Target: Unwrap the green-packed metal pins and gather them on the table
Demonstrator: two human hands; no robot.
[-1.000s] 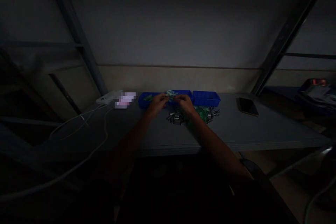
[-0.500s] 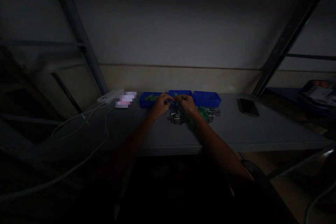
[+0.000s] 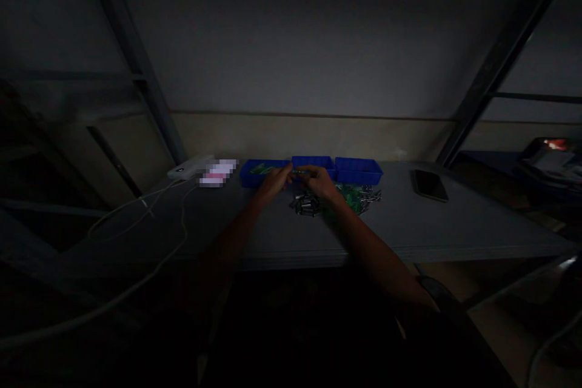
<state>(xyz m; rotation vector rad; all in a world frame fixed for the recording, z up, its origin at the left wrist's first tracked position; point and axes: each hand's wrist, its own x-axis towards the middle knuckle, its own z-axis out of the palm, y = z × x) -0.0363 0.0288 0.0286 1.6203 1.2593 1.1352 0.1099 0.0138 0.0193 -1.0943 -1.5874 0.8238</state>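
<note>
**Left hand (image 3: 275, 182) and right hand (image 3: 321, 183) attending to one small greenish piece (image 3: 299, 172)**

We are recording a change in the gap between the hands. A second ago, a wider, paler greenish bundle was showing there; now we are seeing only the slender piece, lying roughly level across the gap. The left hand was curling half a second ago, with an opening between thumb and fingers; now it is presenting a flatter shape. For the work, we are reading this as both hands concentrating on a single item.

The right fingers are pinching the piece. The left fingers are sitting at its other end; given the dim light, we cannot fairly tell whether they are gripping it or merely steadying it. The piece is showing between the left blue tray (image 3: 253, 181) and the middle blue tray (image 3: 313, 160), and we are not able to confirm whether it is above or in front of them.

On the counter (image 3: 282, 233), we are finding loose metal pieces (image 3: 307, 205) and a green heap (image 3: 351, 197) lying mixed, partly behind the right forearm. Green pieces (image 3: 259, 168) are resting in the left tray. The right blue tray (image 3: 359, 178) is standing beside the middle one, and a phone (image 3: 430, 185) is lying well apart, toward the right.
</note>
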